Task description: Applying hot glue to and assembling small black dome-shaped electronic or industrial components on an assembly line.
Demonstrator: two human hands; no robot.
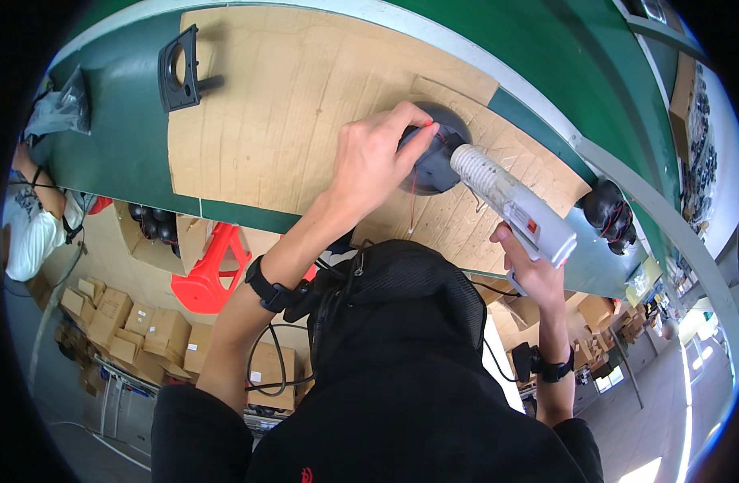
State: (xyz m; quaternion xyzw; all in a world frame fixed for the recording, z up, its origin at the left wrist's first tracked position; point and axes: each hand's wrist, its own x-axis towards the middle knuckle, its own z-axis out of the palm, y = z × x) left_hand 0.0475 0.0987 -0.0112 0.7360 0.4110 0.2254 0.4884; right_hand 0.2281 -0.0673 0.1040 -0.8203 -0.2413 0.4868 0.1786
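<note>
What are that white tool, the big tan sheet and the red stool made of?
White tool: probably plastic, with a smooth, pale casing. Tan sheet: cardboard, matte, with faint creases. Red stool: likely moulded plastic, given its shiny, even colour.

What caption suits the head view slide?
Left hand near a round black part, right hand holding a white tool over cardboard.

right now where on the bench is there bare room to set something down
Mostly on the cardboard between the black frame and the left hand; also on the green tabletop between the grey bag and the cardboard. It is crowded around the dark round part, between the left hand and the white tool in the right hand.
</note>
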